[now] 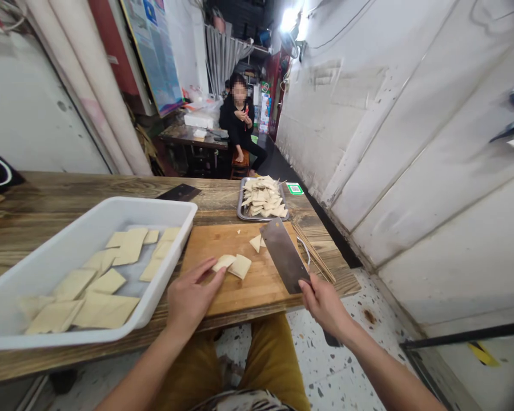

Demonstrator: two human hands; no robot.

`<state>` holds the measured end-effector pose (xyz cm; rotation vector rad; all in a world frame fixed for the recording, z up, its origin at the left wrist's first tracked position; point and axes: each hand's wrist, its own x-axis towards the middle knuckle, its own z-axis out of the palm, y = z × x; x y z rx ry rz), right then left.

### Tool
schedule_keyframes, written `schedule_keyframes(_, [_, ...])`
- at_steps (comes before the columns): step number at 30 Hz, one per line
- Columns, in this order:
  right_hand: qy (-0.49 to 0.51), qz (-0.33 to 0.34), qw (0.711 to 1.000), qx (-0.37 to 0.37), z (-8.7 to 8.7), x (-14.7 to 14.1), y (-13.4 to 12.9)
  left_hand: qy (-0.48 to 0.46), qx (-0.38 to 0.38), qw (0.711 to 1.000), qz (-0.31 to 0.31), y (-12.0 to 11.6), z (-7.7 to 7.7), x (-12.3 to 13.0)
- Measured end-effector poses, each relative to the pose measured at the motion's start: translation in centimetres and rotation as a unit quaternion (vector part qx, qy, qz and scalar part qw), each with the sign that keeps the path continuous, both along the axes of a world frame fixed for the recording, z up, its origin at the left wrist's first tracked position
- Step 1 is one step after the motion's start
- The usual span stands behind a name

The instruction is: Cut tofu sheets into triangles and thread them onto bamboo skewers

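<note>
Gripping the knife [285, 254] over the board [205, 242] with your right hand [321, 302], you are pinching a probably soft, light slice [225, 262] mid-board by its edge with your left hand [191, 299].

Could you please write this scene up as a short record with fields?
Left hand: fingers at a pale piece, another beside it
Right hand: holding a cleaver, blade over the cutting board
White tub: left of the board, holding flat pale sheets
Metal tray: beyond the board, heaped with pale pieces
Sticks: along the board's right side
Background: a person in black, seated on a stool
</note>
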<state>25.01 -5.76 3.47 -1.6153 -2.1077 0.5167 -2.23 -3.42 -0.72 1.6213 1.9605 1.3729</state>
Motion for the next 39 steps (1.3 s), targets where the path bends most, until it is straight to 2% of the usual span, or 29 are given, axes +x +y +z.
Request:
schedule_keyframes(2, [0.03, -0.009, 0.999, -0.02, -0.5, 0.1, -0.5, 0.031, 0.088, 0.996, -0.018, 1.1, -0.4, 1.3])
schedule_keyframes(4, [0.047, -0.009, 0.998, -0.037, -0.9, 0.0, -1.0, 0.103, 0.116, 0.986, -0.068, 1.9, -1.2, 2.3])
schedule_keyframes(8, [0.056, -0.006, 0.997, -0.058, -1.2, 0.2, -1.8, 0.234, 0.073, 0.956, -0.161, 2.7, -2.1, 2.0])
schedule_keyframes(10, [0.057, -0.014, 0.997, -0.058, -1.2, 0.5, -1.9, 0.267, 0.053, 0.935, -0.227, 3.2, -1.6, 0.8])
schedule_keyframes(13, [0.064, -0.021, 0.996, -0.055, -1.3, 1.0, -1.8, 0.308, -0.003, 0.882, -0.358, 4.8, -0.3, -0.9])
schedule_keyframes(16, [0.064, -0.023, 0.997, -0.047, -1.5, 1.0, -1.7, 0.319, -0.037, 0.849, -0.42, 6.6, 0.6, -1.4])
schedule_keyframes(19, [0.045, -0.013, 0.998, -0.043, -1.5, 1.0, -2.0, 0.337, -0.049, 0.846, -0.41, 6.7, 0.9, -0.2])
schedule_keyframes(21, [0.02, -0.003, 0.999, -0.046, -1.4, 0.9, -2.2, 0.355, -0.058, 0.869, -0.341, 5.5, 0.7, 1.4])
schedule_keyframes(24, [-0.054, 0.018, 0.997, -0.043, -0.7, 0.8, -2.4, 0.359, -0.077, 0.911, -0.187, 2.9, 0.3, 3.7])
schedule_keyframes(26, [-0.118, 0.038, 0.991, -0.041, 0.1, 0.6, -2.3, 0.338, -0.069, 0.927, -0.147, 1.4, 0.1, 4.2])
schedule_keyframes(28, [-0.181, 0.059, 0.98, -0.052, 1.0, 0.3, -2.1, 0.317, -0.037, 0.931, -0.178, 0.6, -0.1, 3.6])
schedule_keyframes(30, [-0.235, 0.077, 0.967, -0.059, 1.9, 0.0, -1.6, 0.308, 0.007, 0.919, -0.246, 0.3, -0.4, 2.2])
schedule_keyframes(32, [-0.274, 0.094, 0.956, -0.05, 2.5, -0.3, -1.1, 0.303, 0.047, 0.907, -0.288, 0.3, -0.9, 0.6])
schedule_keyframes(35, [-0.319, 0.115, 0.94, -0.039, 3.2, -0.7, -0.3, 0.291, 0.086, 0.907, -0.291, 0.5, -2.1, -0.7])
schedule_keyframes(39, [-0.336, 0.148, 0.929, -0.046, 3.7, -1.2, 0.3, 0.297, 0.096, 0.9, -0.305, 1.1, -3.3, -0.7])
